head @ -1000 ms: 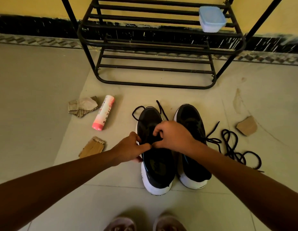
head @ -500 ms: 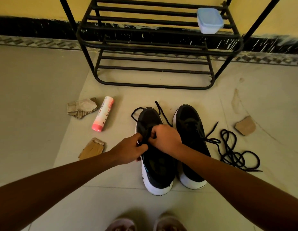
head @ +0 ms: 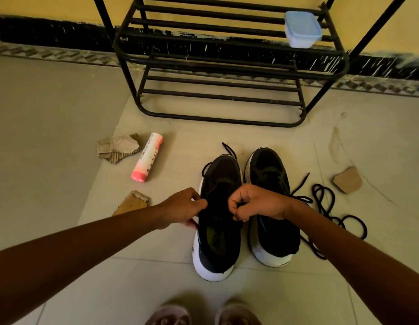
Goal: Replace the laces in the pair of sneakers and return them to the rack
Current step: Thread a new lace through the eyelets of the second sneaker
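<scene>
Two black sneakers with white soles stand side by side on the floor, the left sneaker (head: 218, 245) and the right sneaker (head: 272, 221). My left hand (head: 180, 208) pinches at the left edge of the left sneaker's throat. My right hand (head: 253, 202) is curled at its right edge, fingers pinched on the lace there. That shoe's black lace ends (head: 228, 150) trail past the toe. A loose black lace (head: 330, 212) lies coiled on the floor right of the pair. The black metal rack (head: 227, 64) stands beyond the shoes.
A blue-lidded plastic box (head: 302, 29) sits on the rack's upper shelf. A pink-capped tube (head: 147, 158) and cardboard scraps (head: 118, 147) (head: 131, 202) lie on the left, another scrap (head: 348, 179) on the right. My feet in sandals (head: 203, 315) are at the bottom edge.
My hands were together over the left sneaker's tongue; now they have drawn apart to either side of its throat and moved a little toward the heel.
</scene>
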The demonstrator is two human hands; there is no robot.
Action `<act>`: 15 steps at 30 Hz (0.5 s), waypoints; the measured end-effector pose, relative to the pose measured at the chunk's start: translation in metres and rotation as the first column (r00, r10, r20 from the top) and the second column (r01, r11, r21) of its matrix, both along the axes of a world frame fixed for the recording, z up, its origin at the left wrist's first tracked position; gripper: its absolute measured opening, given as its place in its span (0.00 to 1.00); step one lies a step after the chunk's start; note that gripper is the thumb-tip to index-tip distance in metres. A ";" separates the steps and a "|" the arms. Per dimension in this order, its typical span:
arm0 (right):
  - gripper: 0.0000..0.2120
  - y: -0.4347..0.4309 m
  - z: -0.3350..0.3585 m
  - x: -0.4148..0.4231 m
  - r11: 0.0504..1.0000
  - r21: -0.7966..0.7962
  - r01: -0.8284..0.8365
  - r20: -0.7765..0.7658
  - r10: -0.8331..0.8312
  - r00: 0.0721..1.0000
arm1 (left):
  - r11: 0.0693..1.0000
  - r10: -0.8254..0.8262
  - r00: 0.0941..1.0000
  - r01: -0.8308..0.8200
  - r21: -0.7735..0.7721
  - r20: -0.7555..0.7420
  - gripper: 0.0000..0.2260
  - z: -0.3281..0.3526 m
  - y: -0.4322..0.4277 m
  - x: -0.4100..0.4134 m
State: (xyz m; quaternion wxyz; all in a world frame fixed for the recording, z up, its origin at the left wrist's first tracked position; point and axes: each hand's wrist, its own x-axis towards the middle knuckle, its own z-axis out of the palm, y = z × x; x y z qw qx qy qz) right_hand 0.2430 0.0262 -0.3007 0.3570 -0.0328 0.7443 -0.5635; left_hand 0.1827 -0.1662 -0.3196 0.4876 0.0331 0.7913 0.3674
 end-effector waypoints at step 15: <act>0.09 0.023 0.021 -0.011 0.911 0.163 0.379 -0.124 -0.362 0.924 | 0.989 0.126 0.988 -0.132 0.063 0.087 0.17 -0.006 0.034 -0.081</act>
